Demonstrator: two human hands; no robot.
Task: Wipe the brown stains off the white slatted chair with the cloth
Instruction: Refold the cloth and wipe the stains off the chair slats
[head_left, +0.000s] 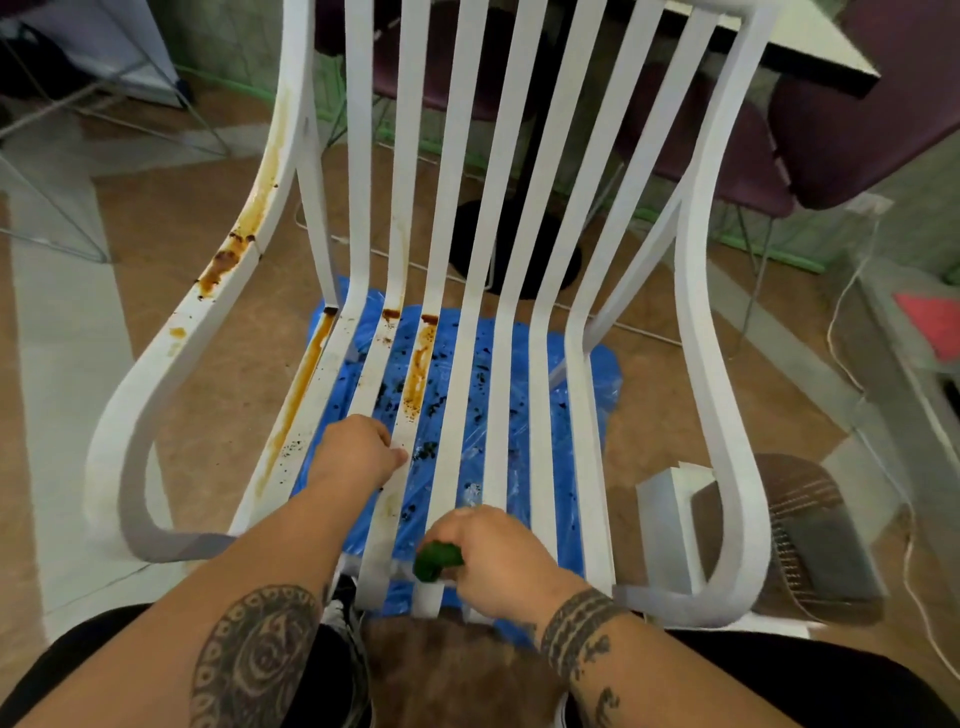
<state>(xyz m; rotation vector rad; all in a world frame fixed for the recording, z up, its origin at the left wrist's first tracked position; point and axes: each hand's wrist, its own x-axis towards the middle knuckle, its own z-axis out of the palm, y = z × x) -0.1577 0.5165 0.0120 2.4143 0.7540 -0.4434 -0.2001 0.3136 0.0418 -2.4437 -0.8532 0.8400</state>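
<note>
The white slatted chair (706, 332) stands right in front of me. Brown stains (420, 364) run down the left seat slats, and more streak the left armrest (228, 254). My left hand (358, 452) rests on a seat slat left of centre, fingers curled over its edge. Near the seat's front edge, my right hand (488, 556) grips a bunched green cloth (436, 561) and presses it on a slat.
A blue plastic sheet (597, 384) speckled with dark crumbs lies on the floor under the seat. A dark table base (514, 260) and purple chairs (857, 130) stand behind the chair. White blocks (670, 519) and a brown box (810, 525) sit at the right.
</note>
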